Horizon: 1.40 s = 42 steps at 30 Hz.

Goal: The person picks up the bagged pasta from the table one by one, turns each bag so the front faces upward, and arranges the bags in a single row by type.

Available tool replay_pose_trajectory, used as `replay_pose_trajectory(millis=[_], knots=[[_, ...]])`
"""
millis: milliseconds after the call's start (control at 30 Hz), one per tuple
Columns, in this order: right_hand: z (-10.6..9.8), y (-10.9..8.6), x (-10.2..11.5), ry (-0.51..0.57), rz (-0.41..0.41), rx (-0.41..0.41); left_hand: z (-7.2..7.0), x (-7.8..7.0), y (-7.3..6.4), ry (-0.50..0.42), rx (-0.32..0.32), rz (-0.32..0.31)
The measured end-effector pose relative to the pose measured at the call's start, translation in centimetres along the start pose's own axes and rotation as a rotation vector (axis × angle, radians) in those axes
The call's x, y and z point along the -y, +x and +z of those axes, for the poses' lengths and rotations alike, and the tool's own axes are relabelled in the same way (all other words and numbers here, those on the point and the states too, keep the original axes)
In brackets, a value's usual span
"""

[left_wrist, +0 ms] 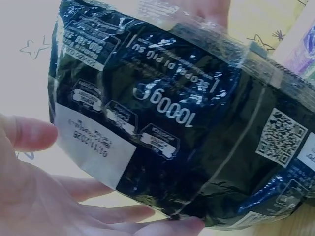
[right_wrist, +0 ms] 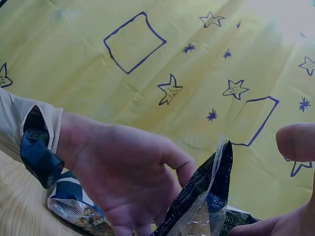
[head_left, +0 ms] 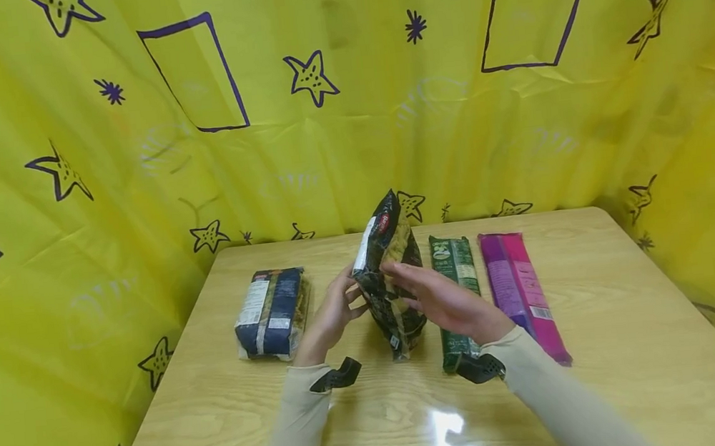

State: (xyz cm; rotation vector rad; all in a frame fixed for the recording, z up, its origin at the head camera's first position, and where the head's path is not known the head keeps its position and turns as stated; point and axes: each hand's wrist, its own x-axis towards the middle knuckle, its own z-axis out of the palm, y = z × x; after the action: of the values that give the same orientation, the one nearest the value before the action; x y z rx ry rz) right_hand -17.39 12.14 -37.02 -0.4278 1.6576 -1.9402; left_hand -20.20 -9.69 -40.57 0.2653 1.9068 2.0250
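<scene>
Two hands of yours, left hand (head_left: 330, 317) and right hand (head_left: 448, 305), touch opposite sides of the black bag (head_left: 384, 310) — fingers extended, unclenched — and it sits between your blue bag (head_left: 276, 313) and green packet (head_left: 452, 255) at the table's (head_left: 202, 417) middle

Green packet (head_left: 454, 260) partly hidden behind right hand (head_left: 452, 303), sleeves (head_left: 295, 423) cut off below, dark bag (right_wrist: 192, 196) cropped in right-wrist view
</scene>
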Motion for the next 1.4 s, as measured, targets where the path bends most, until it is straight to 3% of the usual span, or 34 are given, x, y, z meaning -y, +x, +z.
replay_pose_trajectory(millis=[133, 433, 733, 1100, 1400], knots=[[0.3, 0.4, -0.3, -0.005, 0.001, -0.001, -0.5, 0.2, -0.2, -0.018, -0.02, -0.001], [0.7, 1.2, -1.4, 0.006, -0.017, 0.015, -1.7, 0.5, -0.4, 0.087, -0.081, -0.037], [0.6, 2.0, -2.0, 0.014, -0.002, -0.015, -2.7, 0.9, -0.3, 0.054, -0.106, -0.08], [-1.9, 1.7, -1.2, 0.072, -0.054, -0.117, -4.1, 0.9, -0.4, 0.025, -0.1, -0.09], [-4.6, 1.5, -2.3, 0.191, -0.065, -0.169, -5.0, 1.4, -0.5, 0.041, -0.133, -0.101]])
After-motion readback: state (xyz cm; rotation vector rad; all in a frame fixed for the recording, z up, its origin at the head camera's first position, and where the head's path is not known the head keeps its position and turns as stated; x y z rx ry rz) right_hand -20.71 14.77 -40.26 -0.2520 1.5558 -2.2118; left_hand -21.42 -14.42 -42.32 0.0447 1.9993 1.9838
